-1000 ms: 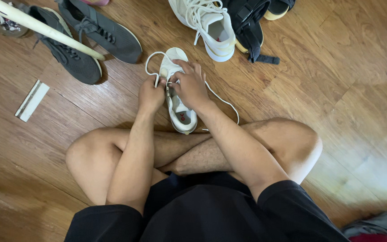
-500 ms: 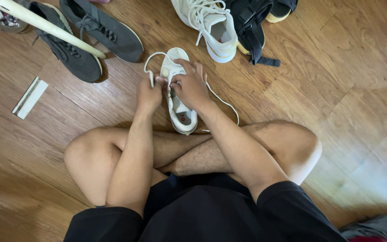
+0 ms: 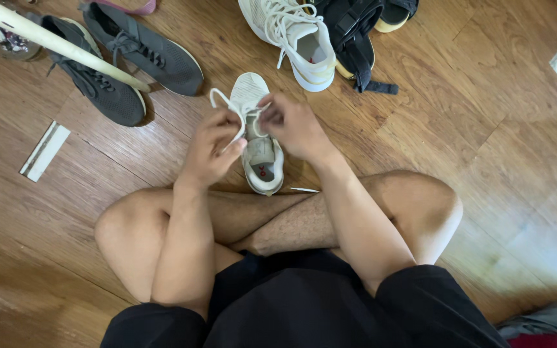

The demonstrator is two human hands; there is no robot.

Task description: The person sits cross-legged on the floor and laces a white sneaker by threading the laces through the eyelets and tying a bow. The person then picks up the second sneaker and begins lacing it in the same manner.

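A white sneaker [image 3: 262, 158] lies on the wooden floor [image 3: 478, 148] in front of my crossed legs, toe pointing away from me. My left hand [image 3: 213, 145] pinches a white shoelace [image 3: 225, 102] that loops up over the shoe's left side. My right hand [image 3: 291, 122] grips the lace over the shoe's tongue, just right of the left hand. Both hands hover above the middle of the shoe and hide its eyelets. A lace tip [image 3: 304, 190] pokes out by my shin.
Two grey sneakers [image 3: 127, 61] lie at the upper left under a pale wooden pole [image 3: 53, 42]. A second white sneaker [image 3: 294, 35] and a black sandal [image 3: 362, 32] lie at the top. A white strip [image 3: 45, 151] rests at the left.
Both hands have lifted slightly and drawn the lace up and apart; the loop on the left side now stands higher over the shoe.
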